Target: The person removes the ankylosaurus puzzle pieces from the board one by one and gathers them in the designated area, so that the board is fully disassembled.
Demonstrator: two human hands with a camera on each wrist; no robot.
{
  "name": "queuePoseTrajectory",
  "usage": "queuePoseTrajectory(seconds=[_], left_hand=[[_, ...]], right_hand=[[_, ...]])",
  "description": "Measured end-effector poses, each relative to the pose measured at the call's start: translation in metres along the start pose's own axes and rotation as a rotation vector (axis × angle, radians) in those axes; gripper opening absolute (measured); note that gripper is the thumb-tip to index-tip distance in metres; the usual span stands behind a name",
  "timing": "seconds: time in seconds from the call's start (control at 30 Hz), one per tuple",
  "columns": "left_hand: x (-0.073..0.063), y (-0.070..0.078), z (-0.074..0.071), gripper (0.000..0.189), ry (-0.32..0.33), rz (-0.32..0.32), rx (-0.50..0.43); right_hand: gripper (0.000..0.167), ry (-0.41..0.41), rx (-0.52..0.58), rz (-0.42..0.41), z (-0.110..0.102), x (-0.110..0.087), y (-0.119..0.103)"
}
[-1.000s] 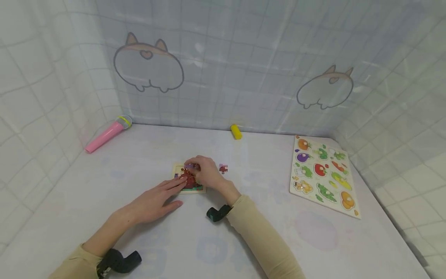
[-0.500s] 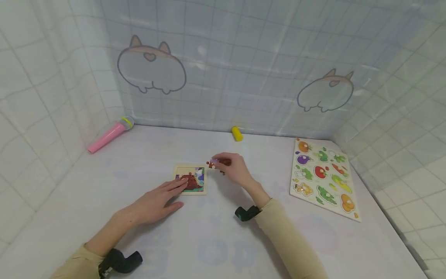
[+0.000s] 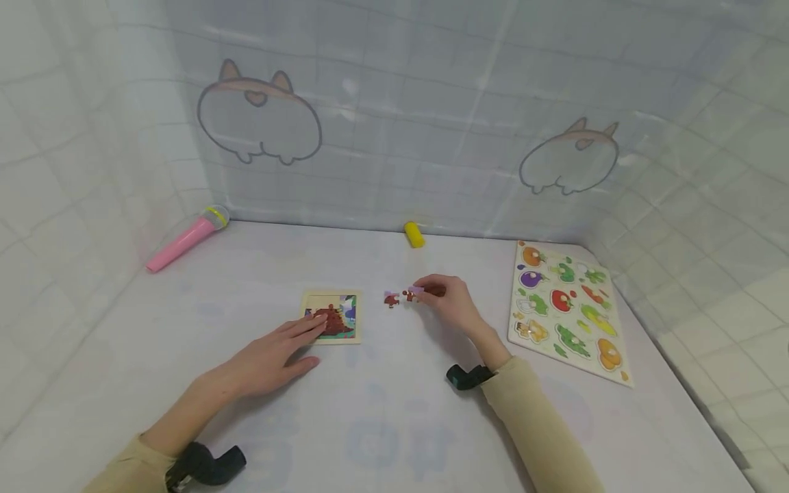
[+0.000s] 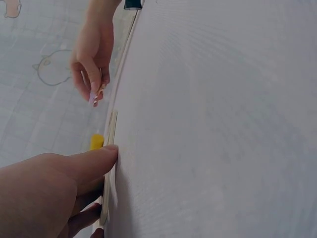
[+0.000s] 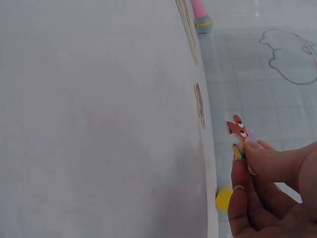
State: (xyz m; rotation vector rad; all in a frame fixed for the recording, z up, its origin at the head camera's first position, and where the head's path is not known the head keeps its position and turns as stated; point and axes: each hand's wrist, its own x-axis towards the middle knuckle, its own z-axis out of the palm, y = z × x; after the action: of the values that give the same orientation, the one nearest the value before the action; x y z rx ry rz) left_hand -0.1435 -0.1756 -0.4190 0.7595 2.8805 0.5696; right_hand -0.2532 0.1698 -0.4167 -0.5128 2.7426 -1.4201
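Note:
My left hand (image 3: 271,359) rests with outstretched fingers on a small square wooden jigsaw puzzle (image 3: 316,300), covering its lower left part. The puzzle shows a dark brown spiky animal, and bare wood shows in its upper left part. To the right of it, my right hand (image 3: 455,305) pinches a brown and purple jigsaw piece (image 5: 241,128) between thumb and fingers. In the right wrist view, eyes are printed on that piece. Another brown and purple jigsaw piece (image 3: 391,299) lies on the table between the puzzle and my right hand.
A larger vegetable peg board (image 3: 570,308) lies at the table's right side. A yellow cylinder (image 3: 414,235) lies near the back wall, and a pink toy microphone (image 3: 188,239) lies at the back left. Tile-patterned walls enclose the white table (image 3: 345,424) behind and at both sides.
My right hand has lifted a jigsaw piece from the puzzle and carried it right, past the loose piece. My left hand has stayed on the puzzle.

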Motion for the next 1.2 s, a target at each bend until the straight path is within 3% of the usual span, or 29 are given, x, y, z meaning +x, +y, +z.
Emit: queuePoseTrajectory(seconds=[0.6, 0.97, 1.2], left_hand=[[-0.001, -0.003, 0.004, 0.066, 0.007, 0.008, -0.008], [0.0, -0.002, 0.001, 0.065, -0.004, 0.009, -0.001], [0.0, -0.002, -0.002, 0.064, -0.008, 0.011, 0.004]], right_hand=[[0.019, -0.022, -0.055, -0.004, 0.003, 0.004, 0.013], [0.013, 0.088, -0.236, -0.131, 0.012, 0.006, 0.017], [0.01, 0.098, -0.269, -0.109, 0.013, 0.006, 0.017]])
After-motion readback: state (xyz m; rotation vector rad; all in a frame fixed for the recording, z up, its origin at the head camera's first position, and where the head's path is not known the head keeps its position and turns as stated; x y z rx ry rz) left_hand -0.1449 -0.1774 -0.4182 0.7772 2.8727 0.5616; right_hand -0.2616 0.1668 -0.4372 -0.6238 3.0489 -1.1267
